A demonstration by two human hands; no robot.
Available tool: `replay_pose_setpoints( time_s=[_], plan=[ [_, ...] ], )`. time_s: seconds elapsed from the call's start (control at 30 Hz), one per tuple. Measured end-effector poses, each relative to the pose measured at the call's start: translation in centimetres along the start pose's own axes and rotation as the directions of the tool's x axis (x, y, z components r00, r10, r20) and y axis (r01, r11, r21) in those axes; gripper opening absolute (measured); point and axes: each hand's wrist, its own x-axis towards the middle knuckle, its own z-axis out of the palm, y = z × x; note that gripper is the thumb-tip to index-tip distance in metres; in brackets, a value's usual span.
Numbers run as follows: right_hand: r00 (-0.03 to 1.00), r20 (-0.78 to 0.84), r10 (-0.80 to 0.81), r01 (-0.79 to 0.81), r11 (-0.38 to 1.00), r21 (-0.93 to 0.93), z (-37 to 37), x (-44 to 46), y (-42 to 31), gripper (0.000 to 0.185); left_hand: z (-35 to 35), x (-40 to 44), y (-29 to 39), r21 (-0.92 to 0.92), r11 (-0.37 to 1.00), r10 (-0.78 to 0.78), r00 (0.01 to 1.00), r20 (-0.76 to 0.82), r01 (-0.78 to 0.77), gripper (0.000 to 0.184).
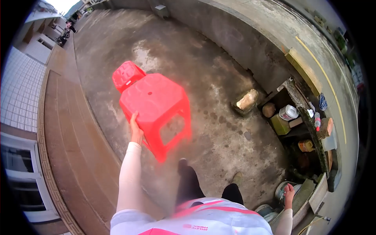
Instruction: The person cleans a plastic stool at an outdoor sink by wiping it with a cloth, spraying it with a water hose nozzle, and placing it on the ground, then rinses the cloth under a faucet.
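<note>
My left hand [136, 129] grips the near left edge of a red plastic stool [154, 96], its thumb and fingers at the seat's side. The stool is held out in front of me with its legs pointing down and to the right. A second, smaller-looking red stool [128, 75] shows just beyond it, touching or overlapping it; how the two meet is hidden. My right hand [289, 192] hangs low at the right, fingers curled, beside a round bucket [282, 190]. Whether anything is in it is too small to tell.
A large stone [246, 100] lies on the concrete ground near a low wall [239, 43]. At the right, a shelf holds a white tub [289, 112], a yellow container [305, 146] and a bottle [317, 120]. Brown steps [72, 137] run along the left. A distant person [70, 26] stands far back.
</note>
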Motion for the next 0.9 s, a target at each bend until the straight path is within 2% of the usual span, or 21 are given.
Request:
replay_pose_setpoints(
  time_s=[0.03,0.07,0.13,0.17,0.2,0.23,0.27,0.3,0.4,0.47,0.53,0.6,0.7,0.8,0.87,0.9],
  plan=[
    [0.999,0.043,-0.003,0.006,0.998,-0.062,1.9,-2.5,-0.3,0.029,0.4,3.3,-0.6,0.035,0.999,-0.026,1.000,0.006,0.026,0.058],
    [0.992,0.075,0.097,-0.095,0.995,-0.032,4.0,-5.6,-0.3,0.030,1.1,6.8,-1.3,0.068,0.996,-0.057,0.998,0.016,0.056,0.058],
    [0.983,0.116,0.142,-0.112,0.966,-0.233,8.1,-13.2,2.2,0.031,-0.8,13.8,-4.1,0.093,0.986,-0.140,0.989,0.036,0.136,0.055],
    [0.932,0.309,0.188,-0.049,0.912,-0.407,9.4,-17.5,0.8,0.032,-0.8,16.5,-5.4,0.112,0.982,-0.160,0.986,0.037,0.155,0.054],
    [0.834,0.484,0.265,0.047,0.839,-0.542,10.9,-21.6,-0.7,0.033,-1.2,18.6,-6.7,0.126,0.977,-0.177,0.983,0.041,0.170,0.053],
    [0.770,0.505,0.391,-0.019,0.804,-0.594,12.0,-24.9,-1.9,0.034,-1.9,20.3,-7.6,0.113,0.964,-0.245,0.969,0.038,0.239,0.051],
    [0.694,0.517,0.501,-0.077,0.766,-0.638,12.8,-27.5,-2.9,0.035,-3.3,22.0,-8.6,0.139,0.964,-0.240,0.968,0.075,0.228,0.051],
    [0.738,0.476,0.479,-0.071,0.756,-0.651,13.3,-29.6,-3.0,0.033,-4.1,22.3,-8.9,0.127,0.958,-0.266,0.961,0.074,0.255,0.050],
    [0.856,0.229,0.464,-0.340,0.838,-0.428,14.7,-32.9,-6.1,0.032,-9.3,23.4,-9.9,0.153,0.926,-0.353,0.935,0.027,0.345,0.050],
    [0.833,0.120,0.539,-0.492,0.823,-0.284,15.1,-33.4,-6.1,0.037,-17.7,26.6,-11.9,0.182,0.906,-0.386,0.922,-0.008,0.381,0.060],
    [0.850,0.087,0.520,-0.489,0.839,-0.238,16.7,-33.7,-8.0,0.037,-18.8,24.1,-8.2,0.495,0.687,-0.468,0.845,-0.259,0.532,0.054],
    [0.833,0.137,0.536,-0.513,0.841,-0.174,18.0,-34.3,-7.6,0.037,-22.9,25.4,-6.3,0.564,0.628,-0.183,0.806,-0.562,0.536,0.051],
    [0.810,0.201,0.551,-0.529,0.834,-0.155,20.4,-35.5,-5.9,0.038,-23.8,24.5,-0.8,0.653,0.631,-0.087,0.876,-0.475,0.418,0.060],
    [0.798,0.279,0.535,-0.519,0.844,-0.134,21.6,-37.8,-2.7,0.038,-24.3,23.6,2.8,0.759,0.575,-0.187,0.952,-0.241,0.305,0.067],
    [0.793,0.342,0.505,-0.501,0.859,-0.106,21.7,-39.5,0.5,0.038,-24.1,23.0,3.3,0.798,0.519,-0.190,0.951,-0.242,0.307,0.064],
    [0.790,0.314,0.527,-0.540,0.840,-0.053,21.6,-40.2,2.4,0.031,-23.6,22.3,3.5,0.814,0.495,-0.192,0.952,-0.240,0.305,0.063]
  ],
)
